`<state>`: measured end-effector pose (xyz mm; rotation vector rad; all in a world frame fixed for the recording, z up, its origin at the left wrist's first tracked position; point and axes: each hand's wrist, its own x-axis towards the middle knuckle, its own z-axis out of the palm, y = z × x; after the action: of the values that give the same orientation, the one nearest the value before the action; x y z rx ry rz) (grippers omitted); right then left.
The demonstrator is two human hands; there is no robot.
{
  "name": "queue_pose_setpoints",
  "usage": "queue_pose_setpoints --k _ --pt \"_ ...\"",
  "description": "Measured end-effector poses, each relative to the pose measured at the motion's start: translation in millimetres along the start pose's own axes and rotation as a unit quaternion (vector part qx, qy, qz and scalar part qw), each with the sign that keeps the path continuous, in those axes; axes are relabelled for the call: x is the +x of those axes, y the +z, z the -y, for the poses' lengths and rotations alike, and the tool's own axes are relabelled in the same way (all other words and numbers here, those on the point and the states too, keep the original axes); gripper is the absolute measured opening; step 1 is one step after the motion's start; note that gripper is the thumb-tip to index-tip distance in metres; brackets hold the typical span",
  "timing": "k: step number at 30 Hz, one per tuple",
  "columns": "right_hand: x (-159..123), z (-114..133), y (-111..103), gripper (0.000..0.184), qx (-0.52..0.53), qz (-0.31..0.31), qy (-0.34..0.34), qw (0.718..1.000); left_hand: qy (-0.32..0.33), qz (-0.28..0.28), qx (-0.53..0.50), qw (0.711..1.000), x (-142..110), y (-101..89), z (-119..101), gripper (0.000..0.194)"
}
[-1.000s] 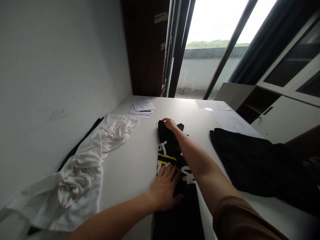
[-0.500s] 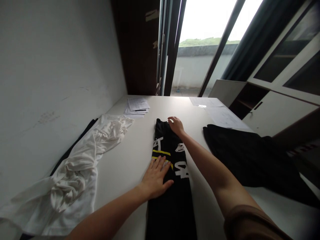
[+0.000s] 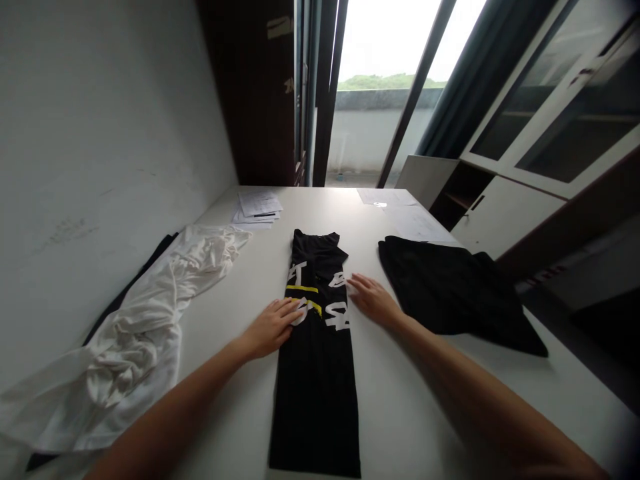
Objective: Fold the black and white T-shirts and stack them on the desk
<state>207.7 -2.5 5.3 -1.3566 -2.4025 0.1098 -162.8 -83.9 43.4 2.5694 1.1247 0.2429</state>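
Note:
A black T-shirt [image 3: 315,373] with white and yellow print lies folded into a long narrow strip on the white table [image 3: 400,413], collar end away from me. My left hand [image 3: 273,327] lies flat and open on its left edge, fingers over the yellow stripe. My right hand [image 3: 371,299] rests open on the table at the strip's right edge, fingertips touching the cloth beside the white lettering. Neither hand holds anything.
A crumpled white garment [image 3: 150,320] over dark cloth lies along the wall at left. Another black garment [image 3: 450,293] is spread at right. Papers [image 3: 256,207] and further sheets [image 3: 395,200] lie at the far end near the window. Cabinets stand at right.
My right hand came back from the collar end to the strip's right edge at mid-length. My left hand slid slightly left to the strip's edge. The view shifted, showing more of the shirt.

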Motion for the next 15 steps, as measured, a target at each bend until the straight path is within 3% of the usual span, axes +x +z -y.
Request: queue_pose_setpoints --k 4,7,10,15 --pt "-80.9 58.4 -23.6 0.049 0.069 0.053 -0.112 0.99 0.061 0.039 -0.038 0.997 -40.2 -18.9 -2.5 0.069" --pt "-114.8 99.1 -38.7 0.049 0.128 0.102 -0.163 0.973 0.086 0.086 -0.062 0.991 -61.6 -25.8 -15.4 0.071" --pt "-120.9 126.7 -43.8 0.051 0.155 0.124 -0.197 0.96 0.103 0.107 -0.074 0.986 -67.6 -21.9 -26.7 0.064" --pt "-110.9 149.9 -31.7 0.026 0.179 0.115 -0.216 0.953 0.122 0.056 -0.061 0.989 -60.7 0.2 -36.0 0.045"
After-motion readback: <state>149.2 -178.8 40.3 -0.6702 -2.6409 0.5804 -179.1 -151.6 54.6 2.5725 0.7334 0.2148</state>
